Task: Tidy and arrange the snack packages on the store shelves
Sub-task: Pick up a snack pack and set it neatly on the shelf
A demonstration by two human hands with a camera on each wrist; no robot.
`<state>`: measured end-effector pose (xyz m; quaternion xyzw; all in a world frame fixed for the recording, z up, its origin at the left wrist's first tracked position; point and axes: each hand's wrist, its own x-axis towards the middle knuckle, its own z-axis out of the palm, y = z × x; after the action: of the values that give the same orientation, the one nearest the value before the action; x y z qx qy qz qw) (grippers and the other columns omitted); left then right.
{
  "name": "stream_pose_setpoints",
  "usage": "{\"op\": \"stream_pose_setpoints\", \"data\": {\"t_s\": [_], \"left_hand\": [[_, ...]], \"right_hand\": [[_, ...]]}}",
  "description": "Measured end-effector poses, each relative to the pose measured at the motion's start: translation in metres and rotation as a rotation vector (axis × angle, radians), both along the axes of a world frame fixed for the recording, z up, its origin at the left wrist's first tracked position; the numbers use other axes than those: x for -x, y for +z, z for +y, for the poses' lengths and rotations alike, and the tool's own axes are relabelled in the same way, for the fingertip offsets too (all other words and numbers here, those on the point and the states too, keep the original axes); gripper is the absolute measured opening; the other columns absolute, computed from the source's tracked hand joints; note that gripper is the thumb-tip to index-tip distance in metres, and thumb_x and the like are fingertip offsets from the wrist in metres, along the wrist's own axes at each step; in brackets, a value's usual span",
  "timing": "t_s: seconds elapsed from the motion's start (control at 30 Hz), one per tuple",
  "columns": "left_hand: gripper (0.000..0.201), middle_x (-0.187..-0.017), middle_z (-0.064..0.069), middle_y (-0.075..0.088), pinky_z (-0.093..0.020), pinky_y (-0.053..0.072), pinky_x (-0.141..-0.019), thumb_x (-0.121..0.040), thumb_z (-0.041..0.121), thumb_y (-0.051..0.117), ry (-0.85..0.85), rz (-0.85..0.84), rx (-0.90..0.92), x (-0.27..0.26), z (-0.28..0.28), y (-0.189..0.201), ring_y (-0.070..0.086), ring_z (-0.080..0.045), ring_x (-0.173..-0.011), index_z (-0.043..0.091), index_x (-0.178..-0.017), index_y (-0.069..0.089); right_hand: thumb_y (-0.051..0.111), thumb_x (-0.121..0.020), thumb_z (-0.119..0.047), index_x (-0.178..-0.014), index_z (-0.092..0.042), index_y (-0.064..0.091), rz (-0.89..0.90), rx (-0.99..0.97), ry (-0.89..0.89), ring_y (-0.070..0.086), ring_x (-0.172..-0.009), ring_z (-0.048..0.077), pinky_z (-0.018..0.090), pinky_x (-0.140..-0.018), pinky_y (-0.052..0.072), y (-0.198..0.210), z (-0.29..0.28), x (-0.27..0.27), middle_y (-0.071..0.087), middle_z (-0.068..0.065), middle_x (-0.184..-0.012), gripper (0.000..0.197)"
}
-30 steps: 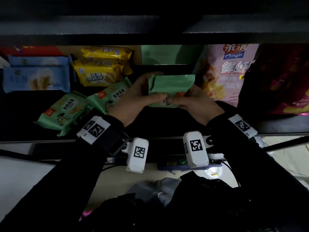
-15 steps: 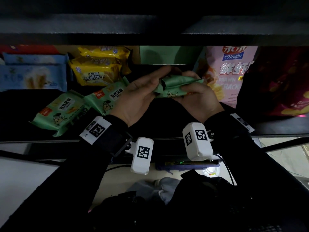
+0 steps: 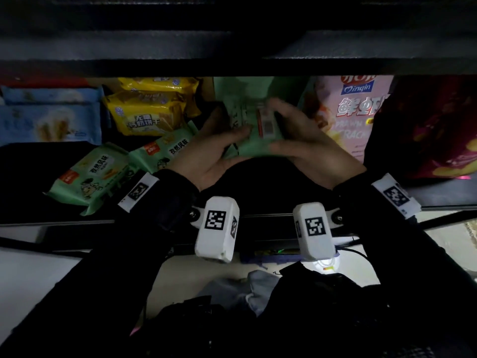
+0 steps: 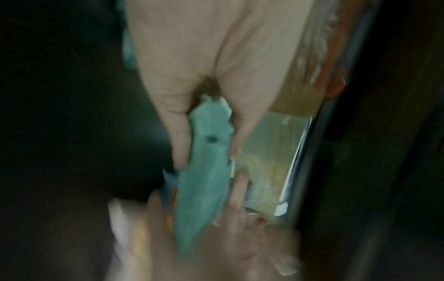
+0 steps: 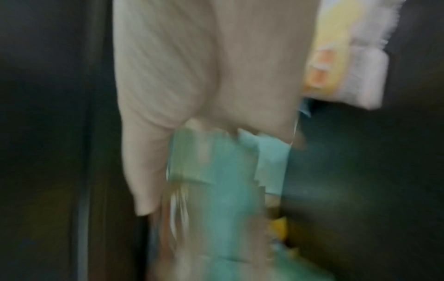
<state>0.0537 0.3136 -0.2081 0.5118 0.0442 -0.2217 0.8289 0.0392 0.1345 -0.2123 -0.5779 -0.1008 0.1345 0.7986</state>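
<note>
Both hands hold one green snack pack (image 3: 254, 130) over the middle of the dark shelf, its back with a barcode label turned up. My left hand (image 3: 219, 148) grips its left edge, thumb on top. My right hand (image 3: 299, 140) grips its right side. The left wrist view shows the green pack (image 4: 206, 171) edge-on between thumb and fingers. The right wrist view is blurred, with the green pack (image 5: 223, 190) under my palm. Two more green packs (image 3: 90, 177) (image 3: 165, 151) lie tilted at the left.
Yellow biscuit packs (image 3: 147, 112) are stacked at the back left, blue packs (image 3: 49, 120) further left. A pink prawn cracker bag (image 3: 353, 109) and a dark red bag (image 3: 428, 130) stand at the right. A green box (image 3: 242, 86) stands at the back. An upper shelf edge (image 3: 232, 65) overhangs.
The green pack has been turned over in both hands, from edge-on to back side up, and moved slightly further into the shelf.
</note>
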Motion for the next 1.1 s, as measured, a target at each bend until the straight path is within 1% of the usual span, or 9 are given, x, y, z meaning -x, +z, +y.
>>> {"op": "stream_pose_setpoints", "data": {"t_s": [0.1,0.27,0.37,0.5,0.6,0.67,0.8,0.9,1.1], "left_hand": [[0.065,-0.126,0.004,0.063,-0.032,0.057,-0.084,-0.09,-0.006,0.054,-0.02,-0.149,-0.122,0.002,0.0,-0.007,0.062,-0.015,-0.114,0.025,-0.144,0.034],[0.059,-0.145,0.006,0.047,-0.038,0.047,-0.103,-0.098,0.025,0.05,-0.024,-0.204,-0.254,0.008,0.0,-0.012,0.05,-0.014,-0.13,0.028,-0.151,0.026],[0.087,-0.154,0.016,0.026,-0.029,0.028,-0.114,-0.081,0.058,0.06,-0.075,-0.453,-0.643,0.011,0.019,-0.009,0.027,-0.003,-0.141,0.035,-0.152,0.015],[0.101,-0.155,0.009,0.019,-0.026,0.013,-0.116,-0.068,0.045,0.079,-0.258,-0.871,-1.055,0.015,0.032,0.006,0.011,-0.012,-0.146,0.035,-0.15,0.022],[0.065,-0.128,0.01,0.049,-0.006,0.032,-0.094,-0.079,0.025,0.077,-0.106,-0.875,-1.127,0.016,0.031,0.009,0.047,-0.012,-0.125,0.02,-0.138,0.049],[0.053,-0.114,0.013,0.054,-0.002,0.036,-0.077,-0.082,0.028,0.074,0.056,-0.794,-1.205,0.02,0.041,0.006,0.054,-0.005,-0.106,0.015,-0.131,0.056],[0.027,-0.106,0.012,0.072,-0.014,0.052,-0.078,-0.087,0.033,0.069,0.284,-0.446,-0.773,0.041,0.08,0.0,0.068,-0.004,-0.096,0.021,-0.111,0.067],[0.015,-0.099,0.007,0.075,-0.025,0.056,-0.076,-0.089,0.024,0.068,0.545,-0.211,-0.453,0.054,0.106,-0.003,0.071,-0.012,-0.092,0.02,-0.103,0.069],[0.022,-0.112,-0.009,0.071,-0.037,0.055,-0.087,-0.094,0.009,0.051,0.683,-0.014,-0.228,0.062,0.189,0.004,0.068,-0.023,-0.103,0.01,-0.11,0.066]], "right_hand": [[0.062,-0.085,-0.008,-0.142,-0.008,0.038,0.249,-0.077,-0.064,0.052,-0.125,0.031,0.043,-0.102,0.045,-0.002,0.001,-0.001,0.052,0.016,-0.138,0.061],[0.053,-0.094,-0.011,-0.131,-0.016,0.054,0.324,-0.036,-0.194,0.066,-0.101,0.019,0.028,-0.072,0.056,-0.009,0.006,-0.006,0.066,0.005,-0.118,0.037],[0.057,-0.093,-0.025,-0.13,-0.017,0.057,0.511,-0.103,-0.195,0.065,-0.094,0.015,0.023,-0.065,0.055,-0.006,0.001,-0.01,0.066,0.004,-0.113,0.038],[0.055,-0.088,-0.033,-0.099,-0.012,0.064,0.698,-0.106,-0.028,0.066,-0.066,0.017,0.02,-0.058,0.049,0.002,0.004,-0.013,0.069,0.006,-0.086,0.025],[0.052,-0.081,-0.046,-0.104,-0.012,0.063,0.714,-0.17,0.093,0.069,-0.075,0.019,0.027,-0.071,0.056,0.003,0.011,-0.016,0.07,0.009,-0.091,0.042],[0.041,-0.088,-0.058,-0.107,-0.016,0.062,0.638,-0.04,0.132,0.07,-0.079,0.018,0.029,-0.07,0.058,0.001,0.017,-0.018,0.072,0.006,-0.093,0.051],[0.047,-0.097,-0.038,-0.115,-0.012,0.064,0.169,0.595,-0.129,0.06,-0.101,0.018,0.024,-0.075,0.043,-0.02,0.044,-0.012,0.067,0.008,-0.117,0.036],[0.054,-0.095,-0.023,-0.132,-0.006,0.053,-0.2,1.077,-0.106,0.044,-0.13,0.024,0.021,-0.104,0.031,-0.047,0.067,-0.006,0.051,0.011,-0.139,0.041],[0.045,-0.097,-0.031,-0.146,-0.01,0.031,-0.222,1.448,-0.111,0.011,-0.146,0.025,0.043,-0.117,0.014,-0.078,0.098,0.004,0.019,0.009,-0.158,0.055]]}}
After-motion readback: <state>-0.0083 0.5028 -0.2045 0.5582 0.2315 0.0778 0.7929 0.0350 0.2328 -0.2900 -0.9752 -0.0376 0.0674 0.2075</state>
